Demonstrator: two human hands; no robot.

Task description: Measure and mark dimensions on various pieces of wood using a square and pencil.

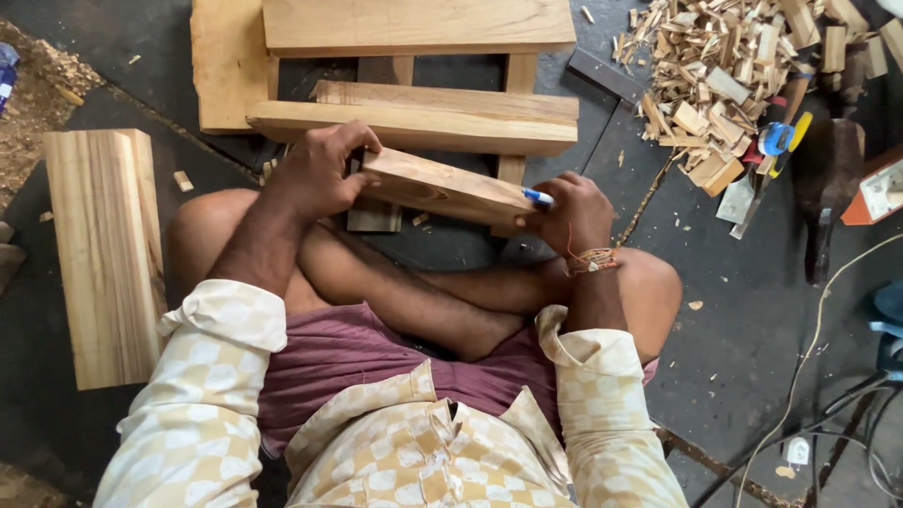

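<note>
Sitting cross-legged on the dark floor point(752, 320), the person holds a short wooden block point(442, 188) above the knees. The left hand point(315, 174) has its fingers wrapped around the block's left end; the right hand point(569, 214) pinches a blue-tipped pen point(539, 197) against its right end. Planks point(414, 118) lie just beyond, and wood chips point(724, 66) are heaped at the far right.

Dark floor point(752, 310), wooden plank point(103, 254) at left, stacked boards point(414, 113), heap of wood chips point(724, 66)
</note>
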